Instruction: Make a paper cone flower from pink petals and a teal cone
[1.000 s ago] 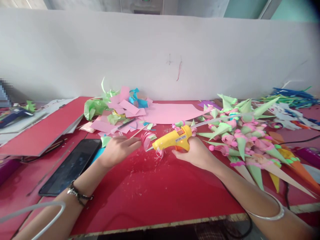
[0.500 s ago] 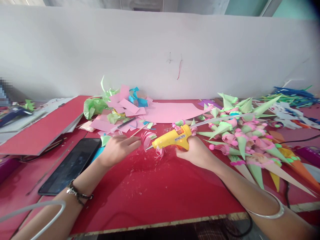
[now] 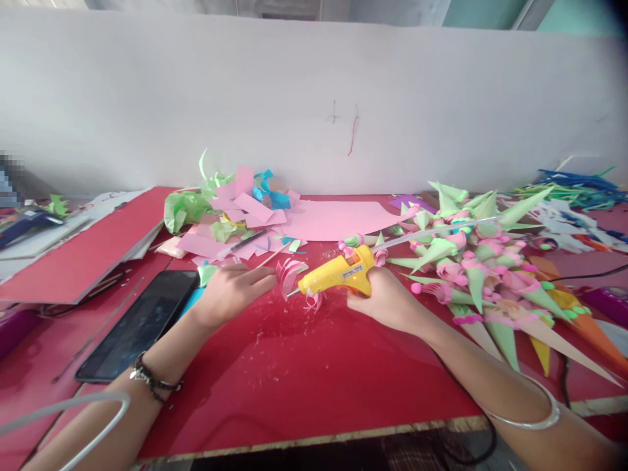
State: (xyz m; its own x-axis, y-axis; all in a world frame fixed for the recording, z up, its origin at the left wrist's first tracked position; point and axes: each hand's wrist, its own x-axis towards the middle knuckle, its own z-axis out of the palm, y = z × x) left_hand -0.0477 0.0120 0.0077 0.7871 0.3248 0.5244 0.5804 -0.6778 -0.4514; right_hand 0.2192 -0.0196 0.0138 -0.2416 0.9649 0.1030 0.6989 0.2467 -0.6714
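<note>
My right hand (image 3: 390, 297) is closed round the handle of a yellow hot glue gun (image 3: 336, 273), with a clear glue stick (image 3: 432, 232) sticking out of its back. The gun's metal nozzle points left, at a curled pink paper piece (image 3: 288, 278) with cut strips. My left hand (image 3: 238, 288) pinches that paper piece at the fingertips; the exact grip is partly hidden behind the fingers. Below the nozzle lies a small curl of pink paper strips (image 3: 314, 300). A thin pale stick (image 3: 271, 256) shows just behind the left fingers.
A black phone (image 3: 140, 327) lies left of my left forearm. Pink paper scraps (image 3: 252, 208) and crumpled green paper (image 3: 184, 210) are piled behind it. Many paper cone flowers (image 3: 473, 275) fill the right side. The red table (image 3: 294, 379) ends at a rough front edge.
Both hands stay almost in place. The glue gun keeps its nozzle at the pink paper piece, which appears slightly turned; the clear glue stick's far end tilts up a little.
</note>
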